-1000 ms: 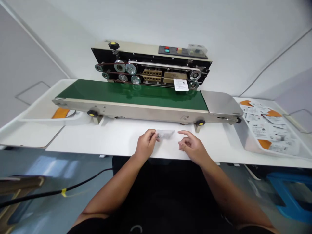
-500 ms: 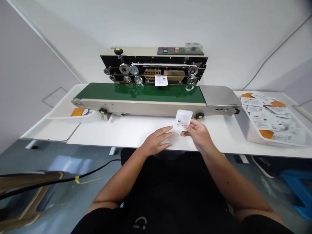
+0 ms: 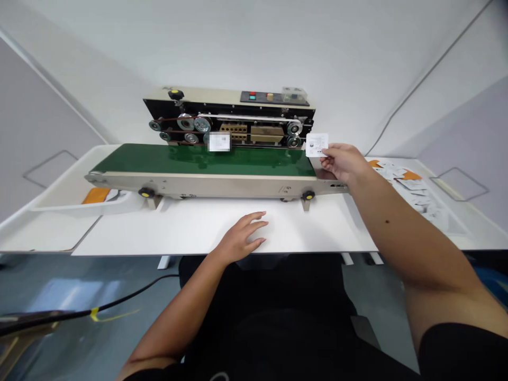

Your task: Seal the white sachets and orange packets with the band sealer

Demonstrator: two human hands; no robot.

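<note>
And there goes the right hand [image 3: 343, 163], out at the far right end of the black-and-beige band sealer [image 3: 228, 114], pinching a flat white printed sachet [image 3: 316, 144] between thumb and fingers, just above the end of the green conveyor belt [image 3: 198, 160]. That sachet has come up from the middle of the worktop to the belt's right end! Meanwhile, a second white sachet [image 3: 219, 142], its print blurred, has moved left and now sits against the sealer's front, over the green belt. The left hand [image 3: 242, 238] holds nothing, open with fingers spread, resting on the white worktop [image 3: 159, 233] near its close edge. Away to the right, a clear plastic tray [image 3: 444, 211] carries loose white sachets, with a white tray [image 3: 79, 205] over on the left.
</note>
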